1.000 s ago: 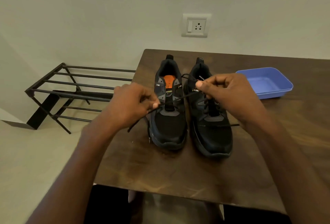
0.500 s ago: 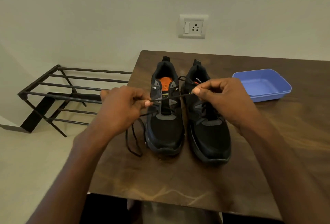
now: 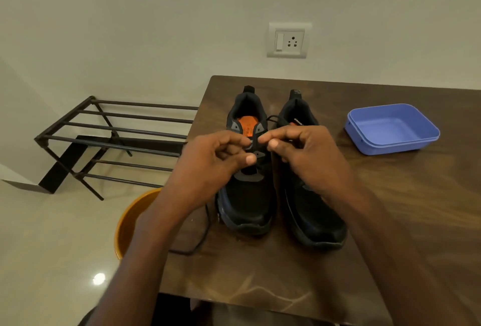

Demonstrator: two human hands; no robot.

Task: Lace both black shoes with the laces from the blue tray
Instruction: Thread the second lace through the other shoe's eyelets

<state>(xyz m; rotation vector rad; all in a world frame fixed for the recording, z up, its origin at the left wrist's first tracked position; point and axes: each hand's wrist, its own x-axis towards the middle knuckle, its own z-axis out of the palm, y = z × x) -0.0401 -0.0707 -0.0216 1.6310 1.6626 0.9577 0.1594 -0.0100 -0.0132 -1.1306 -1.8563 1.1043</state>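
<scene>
Both hands close in since a sec ago: left hand (image 3: 208, 167) & right hand (image 3: 302, 154) pinch lace (image 3: 200, 237) over left shoe (image 3: 247, 190), mid-table. Lace's thin, limp, so grab near tip. Blue tray (image 3: 406, 143) far right.

Black rack (image 3: 114, 138), wall socket (image 3: 289, 40), orange bucket (image 3: 130, 219)

Two black shoes (image 3: 281, 195) stand side by side, toes near; blue tray (image 3: 393, 130) right; lace (image 3: 200, 237) trailing left
</scene>
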